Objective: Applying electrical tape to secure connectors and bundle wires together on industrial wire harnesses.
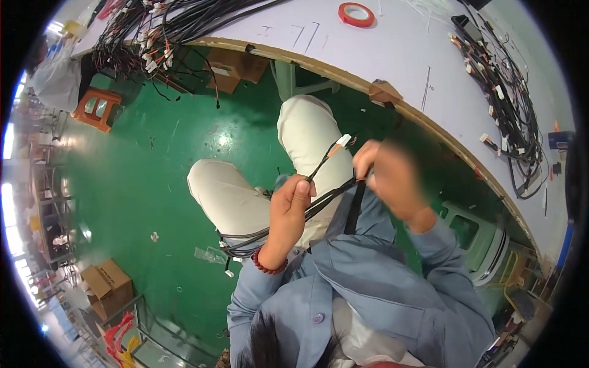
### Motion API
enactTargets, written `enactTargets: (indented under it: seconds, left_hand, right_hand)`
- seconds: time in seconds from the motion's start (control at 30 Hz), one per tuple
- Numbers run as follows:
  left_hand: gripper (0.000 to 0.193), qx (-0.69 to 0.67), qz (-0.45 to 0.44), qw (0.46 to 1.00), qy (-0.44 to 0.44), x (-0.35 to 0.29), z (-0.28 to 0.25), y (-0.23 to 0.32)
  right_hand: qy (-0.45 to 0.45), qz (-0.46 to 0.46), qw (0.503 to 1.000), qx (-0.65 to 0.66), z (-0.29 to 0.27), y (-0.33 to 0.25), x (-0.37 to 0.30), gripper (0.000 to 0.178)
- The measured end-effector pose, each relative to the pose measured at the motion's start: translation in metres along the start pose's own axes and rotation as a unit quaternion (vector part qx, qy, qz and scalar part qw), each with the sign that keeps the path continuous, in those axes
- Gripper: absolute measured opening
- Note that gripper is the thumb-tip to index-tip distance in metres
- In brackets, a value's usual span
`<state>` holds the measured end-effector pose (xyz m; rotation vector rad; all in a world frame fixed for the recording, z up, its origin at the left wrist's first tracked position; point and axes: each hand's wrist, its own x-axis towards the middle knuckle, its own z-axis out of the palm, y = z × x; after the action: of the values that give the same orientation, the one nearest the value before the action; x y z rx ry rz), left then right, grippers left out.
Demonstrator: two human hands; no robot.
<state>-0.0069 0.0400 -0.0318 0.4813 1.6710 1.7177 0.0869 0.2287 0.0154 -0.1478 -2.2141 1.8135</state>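
Note:
Over my lap, my left hand [291,211] is closed around a bundle of black cables [328,199]. One cable end sticks up past its thumb, with orange wires and a white connector [343,140] at the tip. The bundle trails across my left thigh, where more small white connectors hang by my left forearm. My right hand [392,175] is raised beside the right end of the bundle, its fingers bent together at the cables there. Motion blurs most of that hand, and just what its fingertips grip is too small to make out.
A curved white table [392,55] arcs ahead and right. On it lie a cable heap [165,30], a red tape roll [356,15] and more harnesses [509,104]. An orange stool [97,109] and a cardboard box [107,285] stand left; a pale green stool [469,236] is at right.

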Motion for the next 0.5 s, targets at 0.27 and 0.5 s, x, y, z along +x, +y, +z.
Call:
enactTargets:
  seconds: [0.27,0.5]
  left_hand:
    - [0.034,0.015,0.004,1.000,-0.015,-0.006,0.008,0.004]
    - [0.033,0.022,0.012,1.000,-0.016,-0.008,0.012,0.008]
  right_hand:
    - [-0.031,0.275,0.912,0.303,0.031,0.011,-0.016,0.022]
    - [-0.020,0.293,0.855,0.427,0.040,0.004,-0.021,0.032]
